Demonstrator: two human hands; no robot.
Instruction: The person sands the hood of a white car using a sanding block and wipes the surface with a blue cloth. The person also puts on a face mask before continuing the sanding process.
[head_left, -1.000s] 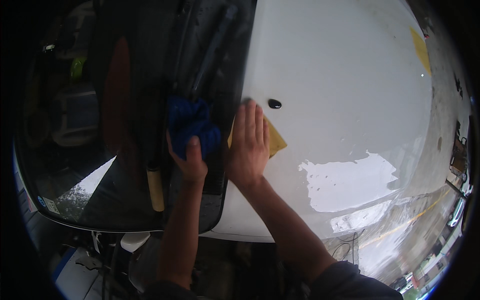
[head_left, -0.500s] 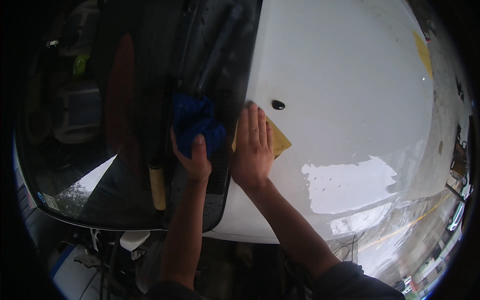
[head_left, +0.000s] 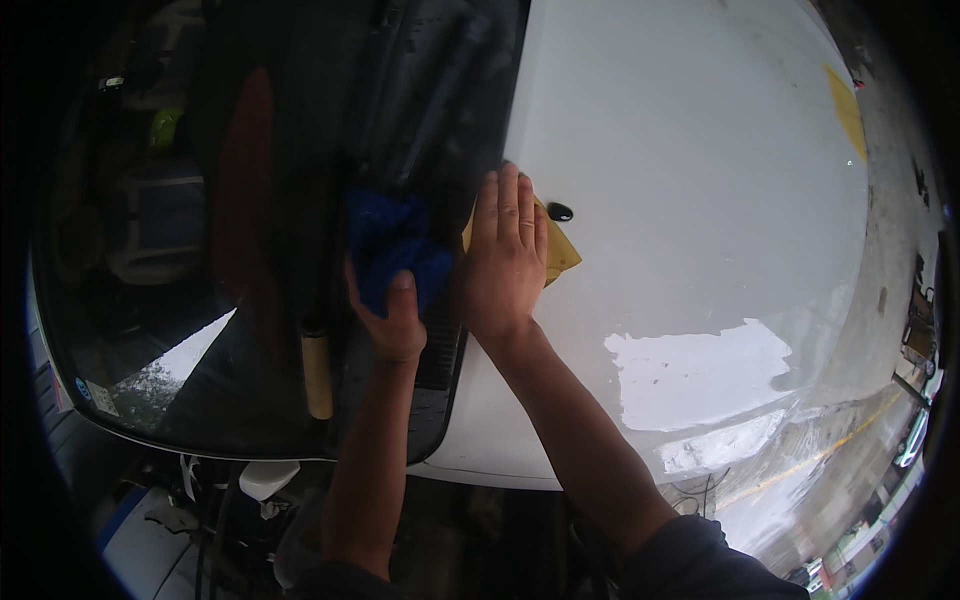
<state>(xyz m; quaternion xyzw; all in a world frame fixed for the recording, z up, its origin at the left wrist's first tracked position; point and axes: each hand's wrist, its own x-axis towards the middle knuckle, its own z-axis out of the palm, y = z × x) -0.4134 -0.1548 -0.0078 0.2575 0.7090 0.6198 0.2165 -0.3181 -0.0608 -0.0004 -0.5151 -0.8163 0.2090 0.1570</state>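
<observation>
My left hand (head_left: 392,320) is closed round a crumpled blue cloth (head_left: 385,235), resting over the dark cowl at the base of the windshield. Beside it, my right hand (head_left: 508,250) lies flat with its fingers stretched out together, pressing a yellow sheet (head_left: 563,255) against the white car hood (head_left: 680,200). The sheet looks like sandpaper; only its edges show round the hand. Just right of the fingers a small black washer nozzle (head_left: 561,212) sticks up from the hood.
A beige cylinder (head_left: 317,375) lies on the lower windshield glass (head_left: 270,400), left of my left forearm. Dark wiper arms (head_left: 440,90) run along the cowl (head_left: 430,400) beyond the cloth. Another yellow patch (head_left: 846,112) shows at the hood's far right edge.
My right hand has slid forward along the hood's edge, away from me, and the yellow sheet has shifted with it. The left hand and cloth have barely moved.
</observation>
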